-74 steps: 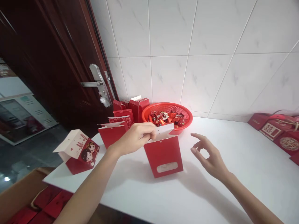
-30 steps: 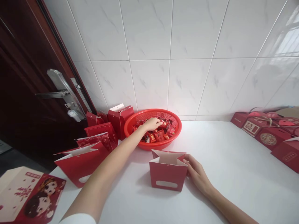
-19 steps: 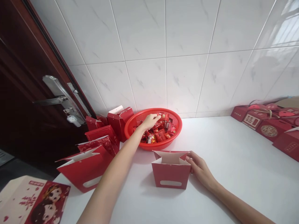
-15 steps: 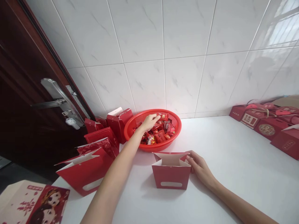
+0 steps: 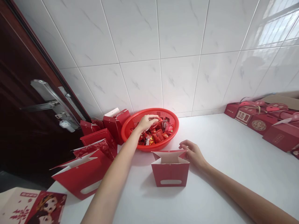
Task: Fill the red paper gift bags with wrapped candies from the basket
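Observation:
My left hand (image 5: 147, 122) reaches over the red plastic basket (image 5: 126, 137), its fingers bent together above the wrapped sweets (image 5: 158, 135); whether it grips one I cannot make out. In front of the basket an open-topped red paper box (image 5: 170, 174) stands upright on the white table. Just behind the box's right side, my right hand (image 5: 191, 151) hovers with loosely curled, parted fingers and nothing in them.
On the left stand several open red boxes (image 5: 87, 174), with a printed cream and red box (image 5: 35, 207) nearer me. Finished-looking red boxes (image 5: 258, 124) line the right of the white table (image 5: 219, 149). A tiled wall (image 5: 140, 84) rises behind; a dark door is at left.
My right hand has come off the box's right edge and moved up slightly toward the basket. My left hand's fingers have shifted a little over the sweets. The view has turned slightly right.

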The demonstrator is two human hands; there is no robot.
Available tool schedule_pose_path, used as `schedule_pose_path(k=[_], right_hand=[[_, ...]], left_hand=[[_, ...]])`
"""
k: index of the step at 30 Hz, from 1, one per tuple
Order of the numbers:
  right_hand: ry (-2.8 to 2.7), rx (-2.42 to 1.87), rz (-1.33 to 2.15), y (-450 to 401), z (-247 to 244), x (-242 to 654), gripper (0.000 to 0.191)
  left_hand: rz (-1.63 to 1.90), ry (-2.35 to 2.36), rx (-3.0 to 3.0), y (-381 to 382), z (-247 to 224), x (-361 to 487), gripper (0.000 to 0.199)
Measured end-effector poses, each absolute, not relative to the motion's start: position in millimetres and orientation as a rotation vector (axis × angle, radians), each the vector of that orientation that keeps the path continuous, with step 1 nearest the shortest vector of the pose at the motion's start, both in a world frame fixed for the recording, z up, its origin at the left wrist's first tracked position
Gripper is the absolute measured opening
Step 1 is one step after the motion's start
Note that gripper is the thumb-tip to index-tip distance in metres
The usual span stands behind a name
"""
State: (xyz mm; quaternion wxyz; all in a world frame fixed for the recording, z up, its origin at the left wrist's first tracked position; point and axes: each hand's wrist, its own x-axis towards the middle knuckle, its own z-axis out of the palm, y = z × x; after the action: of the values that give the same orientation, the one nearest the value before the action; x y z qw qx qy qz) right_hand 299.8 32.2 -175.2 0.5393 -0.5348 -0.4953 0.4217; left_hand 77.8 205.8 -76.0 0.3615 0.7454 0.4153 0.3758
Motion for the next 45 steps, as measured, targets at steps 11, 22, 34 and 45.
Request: schedule_pose_path(k=[11, 22, 34, 45], right_hand=[[-0.969, -1.395, 0.691, 131.7, -171.0, 298.9, 0.020], [-0.865, -1.233, 0.327, 167.9, -131.6, 289.2, 0.017], [-1.525, -1.061, 0.851, 167.0, -95.1, 254.7, 0.033], [-1.039, -0.961, 1.062, 169.0, -87.3, 252.5, 0.022]], left_hand=[[0.879, 1.029, 1.962, 205.4, -77.3, 78.5, 0.026], [0.983, 1.065, 1.984, 204.6, -74.3, 80.6, 0.047], [1.104, 0.892, 1.991, 203.4, -69.0, 81.3, 0.042], [0.433, 1.225, 2.186, 174.6, -71.9, 63.9, 0.034]])
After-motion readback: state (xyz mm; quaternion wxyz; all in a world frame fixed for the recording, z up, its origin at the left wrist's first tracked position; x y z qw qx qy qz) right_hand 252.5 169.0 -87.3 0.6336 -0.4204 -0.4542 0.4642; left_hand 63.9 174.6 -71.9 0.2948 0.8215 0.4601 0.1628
